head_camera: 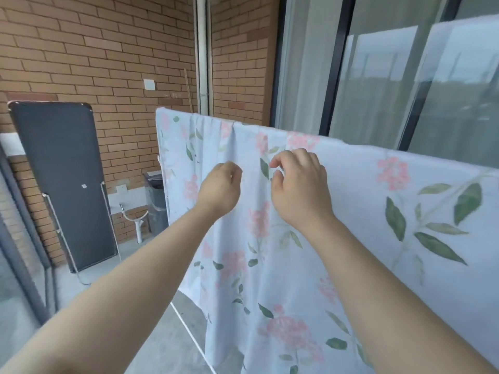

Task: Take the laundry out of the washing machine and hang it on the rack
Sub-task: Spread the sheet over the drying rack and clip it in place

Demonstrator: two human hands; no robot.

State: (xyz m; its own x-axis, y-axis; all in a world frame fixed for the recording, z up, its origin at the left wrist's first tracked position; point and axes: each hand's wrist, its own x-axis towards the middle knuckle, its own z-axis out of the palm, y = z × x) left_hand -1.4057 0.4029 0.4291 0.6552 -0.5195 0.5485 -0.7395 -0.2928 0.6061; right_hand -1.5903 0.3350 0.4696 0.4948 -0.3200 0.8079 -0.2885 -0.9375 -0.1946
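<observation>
Straight ahead of both hands hangs the floral bedsheet (pixel 351 211), pale blue with pink blossoms and green leaves. It is draped over the top of a drying rack and hides the rail; only a white rack leg (pixel 189 336) shows, below the left forearm. The left hand (pixel 220 184) is curled into a loose fist against the cloth, just under a vertical crease. The right hand (pixel 299 184), just beside it, has its fingers bent with the tips at the fabric. Whether either hand actually pinches the sheet cannot be told, since the fingertips are turned away from view.

Left of the left hand, partly behind the sheet's edge, stands a grey bin (pixel 156 195); its contents are not visible. Farther left, a black panel (pixel 59 179) leans on the brick wall (pixel 94 49) and bears a small white sticker (pixel 84 186), too small to read. Right of the right hand, beyond the sheet, are glass doors (pixel 378 76). The sheet itself is cut off at the right and bottom edges.
</observation>
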